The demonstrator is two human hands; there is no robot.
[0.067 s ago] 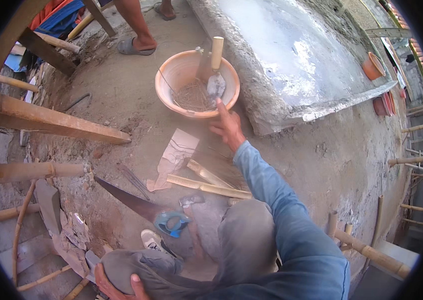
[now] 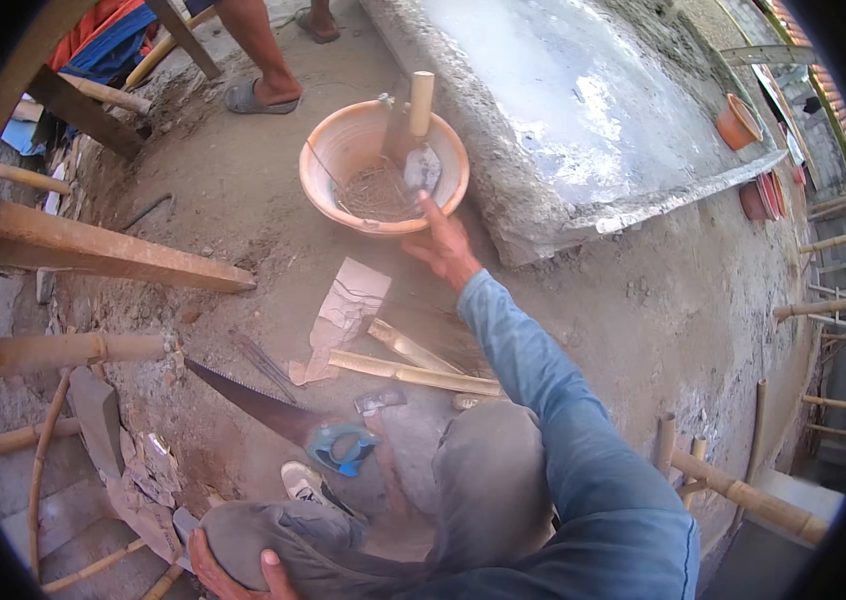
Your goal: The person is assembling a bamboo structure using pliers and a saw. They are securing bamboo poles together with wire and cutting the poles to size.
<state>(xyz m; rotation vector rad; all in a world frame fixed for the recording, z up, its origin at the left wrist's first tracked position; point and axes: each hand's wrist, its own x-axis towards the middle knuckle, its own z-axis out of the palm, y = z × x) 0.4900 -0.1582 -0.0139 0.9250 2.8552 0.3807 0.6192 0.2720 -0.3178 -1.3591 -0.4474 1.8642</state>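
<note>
My right hand (image 2: 446,248) reaches forward to the near right rim of an orange-brown bucket (image 2: 315,185). Its index finger stretches up over the rim toward a grey-white lump (image 2: 422,170) inside; the thumb points left, apart from it. Whether the finger touches the lump I cannot tell. Thin nail-like or wire pieces (image 2: 375,192) lie in the bottom of the bucket. A tool with a pale wooden handle (image 2: 422,104) stands in it, its lower end partly hidden. At the lower left, my left hand (image 2: 218,572) rests on my bent knee with fingers apart, partly cut off.
A handsaw (image 2: 253,400) with a blue handle lies before my shoe. Beside it are split bamboo pieces (image 2: 413,372) and torn brown paper (image 2: 348,305). A raised concrete slab (image 2: 543,200) borders the right. A person's sandalled foot (image 2: 265,95) stands beyond. Timber beams (image 2: 113,245) jut in from the left.
The whole view has shifted slightly, so the bucket and slab appear a little farther left. My right hand keeps about the same place at the rim, and my left hand stays on the knee.
</note>
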